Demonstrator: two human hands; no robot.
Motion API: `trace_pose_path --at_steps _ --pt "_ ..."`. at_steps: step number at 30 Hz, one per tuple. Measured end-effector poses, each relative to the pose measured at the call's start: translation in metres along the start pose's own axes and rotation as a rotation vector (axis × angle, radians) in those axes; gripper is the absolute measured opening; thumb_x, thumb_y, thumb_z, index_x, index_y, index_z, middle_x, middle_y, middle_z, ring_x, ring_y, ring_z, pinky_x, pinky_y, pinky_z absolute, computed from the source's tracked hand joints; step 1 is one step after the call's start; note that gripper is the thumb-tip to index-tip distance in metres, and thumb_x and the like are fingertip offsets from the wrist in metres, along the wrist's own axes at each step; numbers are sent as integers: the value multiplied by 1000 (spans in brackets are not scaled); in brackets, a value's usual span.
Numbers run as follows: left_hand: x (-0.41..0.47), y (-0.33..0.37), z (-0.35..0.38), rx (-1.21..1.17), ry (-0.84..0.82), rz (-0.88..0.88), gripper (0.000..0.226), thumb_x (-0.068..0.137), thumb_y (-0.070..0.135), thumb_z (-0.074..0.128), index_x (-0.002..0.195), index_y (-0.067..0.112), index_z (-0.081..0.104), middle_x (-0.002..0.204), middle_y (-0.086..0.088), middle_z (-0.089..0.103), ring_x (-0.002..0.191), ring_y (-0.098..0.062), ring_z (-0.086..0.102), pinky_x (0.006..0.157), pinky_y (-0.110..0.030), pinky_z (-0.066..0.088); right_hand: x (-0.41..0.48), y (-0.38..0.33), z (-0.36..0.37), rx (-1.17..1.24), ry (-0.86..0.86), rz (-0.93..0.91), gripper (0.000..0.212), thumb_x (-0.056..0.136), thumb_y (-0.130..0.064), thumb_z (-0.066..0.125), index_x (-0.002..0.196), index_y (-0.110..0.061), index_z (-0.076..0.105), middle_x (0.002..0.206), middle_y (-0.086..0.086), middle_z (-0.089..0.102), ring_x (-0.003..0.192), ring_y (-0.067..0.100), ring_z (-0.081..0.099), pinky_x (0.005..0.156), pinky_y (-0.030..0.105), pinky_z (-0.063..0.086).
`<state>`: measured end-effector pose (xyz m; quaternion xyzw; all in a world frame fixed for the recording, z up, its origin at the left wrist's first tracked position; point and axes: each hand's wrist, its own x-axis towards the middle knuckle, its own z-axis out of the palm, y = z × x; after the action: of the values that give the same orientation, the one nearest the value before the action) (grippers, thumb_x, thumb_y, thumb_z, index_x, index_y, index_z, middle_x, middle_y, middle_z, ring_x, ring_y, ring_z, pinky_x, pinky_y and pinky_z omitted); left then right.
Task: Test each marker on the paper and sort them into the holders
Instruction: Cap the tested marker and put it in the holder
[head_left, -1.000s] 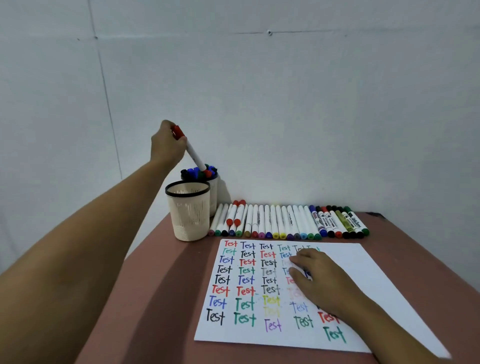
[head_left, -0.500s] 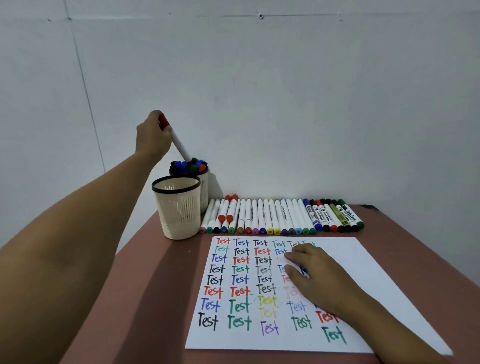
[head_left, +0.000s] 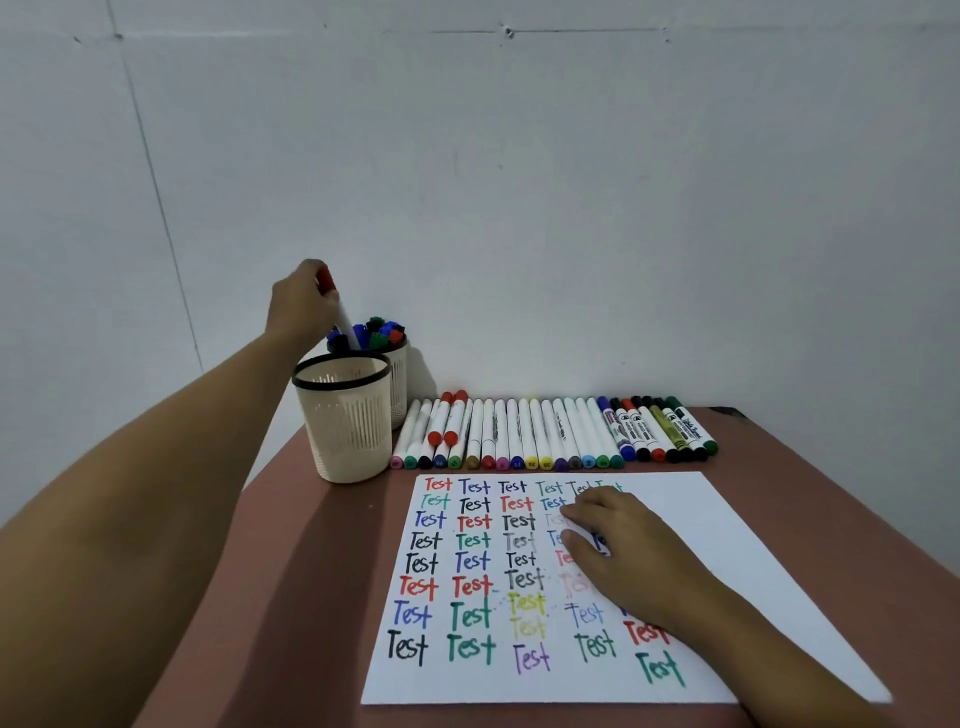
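Your left hand (head_left: 301, 306) is raised at the far left corner of the surface (head_left: 311, 571), its fingers pinched around the upper end of a white marker (head_left: 345, 325) with a red cap. The marker tilts, and its lower end dips into the rear holder (head_left: 399, 374) among the blue, green, black and red caps standing there. Just in front of that one, nearer you, stands the front holder (head_left: 345, 421), a cream slotted cup with a black rim. To the right of both cups, a row of markers (head_left: 545, 434) lies side by side along the wall edge, white barrels first and darker-capped ones at the right end; two red-capped ones rest on top of the row near its left. Below the row lies the paper (head_left: 727, 545), covered on its left half with columns of the word "Test" in many colours. Your right hand (head_left: 618, 551) rests palm down on the paper with bent fingers. A dark blue bit shows under them, and you cannot tell whether they grip anything
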<state>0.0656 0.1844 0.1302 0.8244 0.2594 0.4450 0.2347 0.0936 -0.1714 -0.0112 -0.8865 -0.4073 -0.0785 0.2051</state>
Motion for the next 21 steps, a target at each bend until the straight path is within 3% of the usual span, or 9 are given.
trace_pose_path --at_steps 2,5,8,10,14,19,21 --pt "-3 -3 4 45 -50 24 41 91 6 48 131 10 39 109 -23 55 90 -35 56 70 -36 43 0 0 1 4 1 0 41 98 -39 42 138 -27 48 140 -11 42 129 4 35 101 15 25" --pt "-6 -5 8 128 -80 73 34 90 6 48 122 9 37 99 -26 54 81 -36 53 65 -39 44 0 -1 0 1 3 -1 41 98 -39 42 138 -27 47 140 -11 42 130 4 35 101 14 25" --pt "-2 -5 10 213 -125 92 27 91 9 49 117 5 48 110 -25 56 96 -39 54 77 -42 45 0 -1 -1 -3 1 1 42 99 -39 41 138 -28 46 141 -11 41 130 5 34 103 16 25" --pt "2 -8 12 340 -243 146 29 92 11 44 116 6 60 120 -19 58 109 -35 52 87 -39 43 0 0 -1 -4 -2 4 42 99 -39 41 138 -27 47 141 -11 41 130 5 34 103 17 25" --pt "6 -12 16 454 -454 168 36 93 11 40 120 9 62 128 -16 54 115 -34 49 97 -40 41 1 0 0 0 2 1 42 98 -39 42 138 -26 47 141 -10 42 130 5 35 104 17 25" --pt "0 -1 10 403 -393 164 40 96 19 41 135 13 47 141 -18 39 131 -32 35 108 -41 29 0 2 1 -3 4 1 42 98 -38 42 138 -26 47 141 -10 42 130 6 35 104 18 26" --pt "-12 14 5 316 -323 199 40 96 18 41 135 13 46 141 -17 39 130 -30 37 106 -37 29 1 2 1 -2 2 3 42 98 -38 43 138 -25 48 141 -9 43 130 7 36 105 19 27"
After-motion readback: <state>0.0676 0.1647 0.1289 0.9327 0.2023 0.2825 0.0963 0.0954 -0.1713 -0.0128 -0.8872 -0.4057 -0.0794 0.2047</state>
